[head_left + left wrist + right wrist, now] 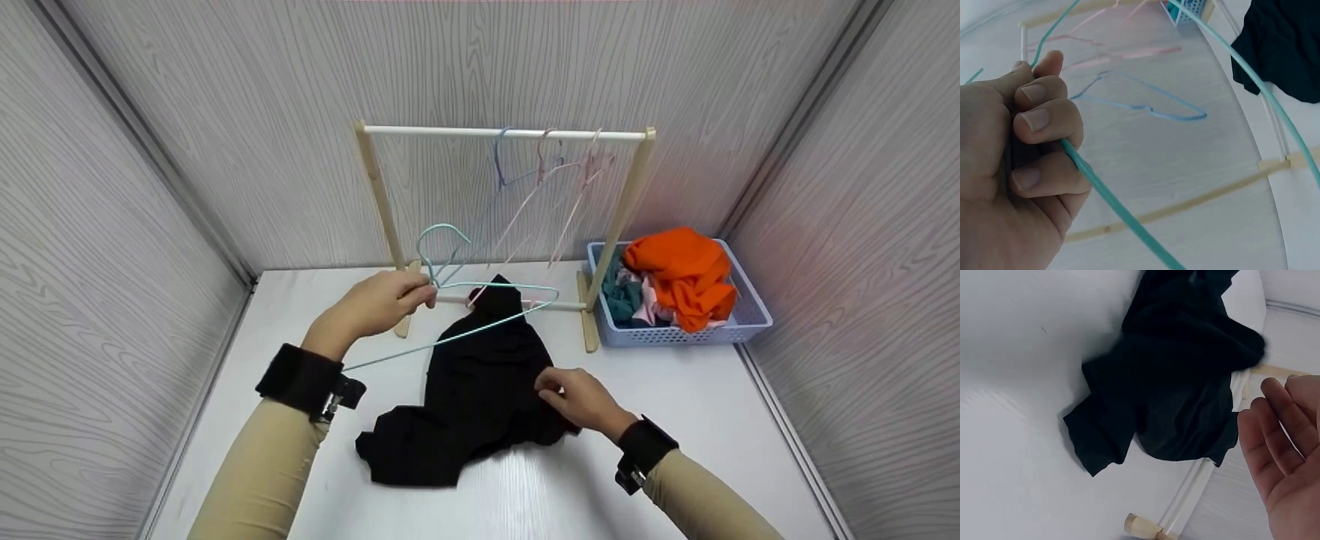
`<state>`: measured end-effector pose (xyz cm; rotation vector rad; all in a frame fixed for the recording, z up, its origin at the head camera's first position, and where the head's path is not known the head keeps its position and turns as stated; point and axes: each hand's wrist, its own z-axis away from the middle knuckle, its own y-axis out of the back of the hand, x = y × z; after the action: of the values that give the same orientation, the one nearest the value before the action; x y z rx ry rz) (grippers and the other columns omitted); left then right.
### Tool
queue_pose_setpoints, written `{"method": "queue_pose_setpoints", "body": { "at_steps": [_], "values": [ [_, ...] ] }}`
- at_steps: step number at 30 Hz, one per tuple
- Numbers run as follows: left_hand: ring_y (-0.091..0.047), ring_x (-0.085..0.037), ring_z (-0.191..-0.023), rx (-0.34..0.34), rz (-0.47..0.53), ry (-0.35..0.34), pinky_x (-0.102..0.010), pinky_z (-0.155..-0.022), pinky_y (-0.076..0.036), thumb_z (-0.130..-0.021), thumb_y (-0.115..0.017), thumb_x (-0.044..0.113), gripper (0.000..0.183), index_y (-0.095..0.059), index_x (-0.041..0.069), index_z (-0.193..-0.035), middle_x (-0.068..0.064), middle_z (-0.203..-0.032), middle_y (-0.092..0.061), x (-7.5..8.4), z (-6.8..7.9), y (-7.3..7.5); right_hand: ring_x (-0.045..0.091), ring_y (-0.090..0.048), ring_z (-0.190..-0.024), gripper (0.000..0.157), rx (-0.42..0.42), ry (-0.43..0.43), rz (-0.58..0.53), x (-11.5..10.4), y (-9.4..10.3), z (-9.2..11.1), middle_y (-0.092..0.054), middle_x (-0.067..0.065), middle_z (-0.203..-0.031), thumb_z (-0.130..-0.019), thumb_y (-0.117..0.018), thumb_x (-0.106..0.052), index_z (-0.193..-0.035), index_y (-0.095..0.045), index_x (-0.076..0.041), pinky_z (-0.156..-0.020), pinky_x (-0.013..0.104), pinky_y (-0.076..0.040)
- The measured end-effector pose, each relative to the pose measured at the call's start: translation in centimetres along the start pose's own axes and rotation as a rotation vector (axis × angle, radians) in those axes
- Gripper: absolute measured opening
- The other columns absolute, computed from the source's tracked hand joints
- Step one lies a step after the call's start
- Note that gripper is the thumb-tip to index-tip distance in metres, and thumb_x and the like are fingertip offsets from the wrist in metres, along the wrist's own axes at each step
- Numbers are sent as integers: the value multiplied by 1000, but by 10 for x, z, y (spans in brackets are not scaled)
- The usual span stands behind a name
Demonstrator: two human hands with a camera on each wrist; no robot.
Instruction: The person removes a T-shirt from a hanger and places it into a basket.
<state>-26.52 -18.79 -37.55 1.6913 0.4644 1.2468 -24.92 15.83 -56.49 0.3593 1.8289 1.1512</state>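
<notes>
A teal wire hanger (480, 328) is raised in my left hand (379, 304), which grips it just below the hook. In the left wrist view, the fingers of the left hand (1044, 126) curl round the hanger (1123, 207). Below it, a black garment (487, 390) lies spread and wrinkled on the table. My right hand (581, 397) is over the garment's right side, fingers loosely bent. The right wrist view shows this hand (1292, 467) holding nothing, beside the black cloth (1168, 365).
Behind the garment stands a wooden rack with a white rail (435, 130). A blue hanger (497, 157) and pink hangers (540, 161) hang from it. At the right is a blue basket (750, 307) holding orange cloth (679, 270) and teal cloth (621, 300). Walls enclose the table.
</notes>
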Motion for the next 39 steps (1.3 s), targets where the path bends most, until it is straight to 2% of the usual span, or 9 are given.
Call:
{"method": "queue_pose_setpoints", "body": {
  "at_steps": [4, 9, 16, 21, 23, 27, 30, 34, 39],
  "values": [
    [-49, -14, -72, -11, -3, 25, -31, -69, -40, -105, -43, 30, 31, -67, 12, -99, 0, -79, -55, -10, 9, 13, 12, -66, -83, 9, -12, -24, -8, 9, 2, 4, -72, -1, -90, -91, -67, -14, -99, -68, -10, -72, 29, -52],
    [-50, -18, -78, -20, 16, 76, -33, -72, -41, -105, -41, 32, 33, -67, 12, -103, -3, -84, -56, -19, 19, 37, 11, -64, -79, 8, -12, -30, -7, 20, 4, 10, -71, -1, -87, -90, -67, -12, -98, -68, -10, -71, 28, -50],
    [-57, -28, -94, -59, -45, 147, -45, -84, -45, -106, -39, 32, 36, -66, 9, -107, -13, -103, -63, -28, 34, 77, 10, -61, -78, 9, -58, -90, -30, 29, 7, 16, -70, -1, -85, -90, -66, -10, -98, -68, -7, -72, 29, -49],
    [-59, -32, -102, -88, -51, 185, -51, -90, -45, -106, -38, 35, 39, -66, 8, -110, -17, -114, -62, -40, 43, 93, 10, -60, -77, 8, -91, -111, -32, 33, 6, 19, -70, -1, -85, -91, -65, -9, -98, -68, -7, -70, 28, -48],
    [-57, -31, -99, -87, -30, 205, -48, -87, -45, -106, -37, 36, 41, -65, 7, -112, -17, -111, -60, -47, 47, 98, 9, -59, -77, 8, -93, -108, -34, 34, 6, 20, -70, -1, -85, -90, -65, -9, -98, -68, -8, -70, 27, -47],
    [-57, -37, -107, -58, 25, 238, -52, -92, -45, -106, -34, 39, 45, -64, 7, -116, -20, -119, -59, -60, 55, 107, 9, -58, -75, 8, -87, -89, -24, 35, 7, 22, -70, 0, -84, -90, -65, -9, -97, -68, -8, -69, 27, -46],
    [-57, -35, -105, -3, 20, 236, -49, -90, -46, -106, -34, 39, 45, -64, 7, -116, -19, -114, -61, -69, 60, 111, 10, -59, -75, 9, -85, -79, -17, 37, 7, 24, -71, 1, -85, -89, -64, -9, -98, -68, -8, -69, 28, -47],
    [-52, -27, -92, 71, -34, 252, -41, -80, -42, -106, -31, 40, 46, -65, 9, -115, -13, -97, -57, -80, 62, 111, 12, -62, -77, 10, -90, -80, -24, 38, 6, 24, -72, 2, -86, -90, -64, -9, -98, -68, -7, -70, 28, -49],
    [-53, -36, -105, 111, -84, 313, -54, -88, -42, -106, -28, 41, 50, -62, 9, -122, -20, -112, -59, -88, 52, 99, 13, -63, -79, 10, -110, -109, -45, 38, 6, 25, -72, 3, -89, -91, -63, -8, -99, -68, -6, -71, 30, -49]
  ]
}}
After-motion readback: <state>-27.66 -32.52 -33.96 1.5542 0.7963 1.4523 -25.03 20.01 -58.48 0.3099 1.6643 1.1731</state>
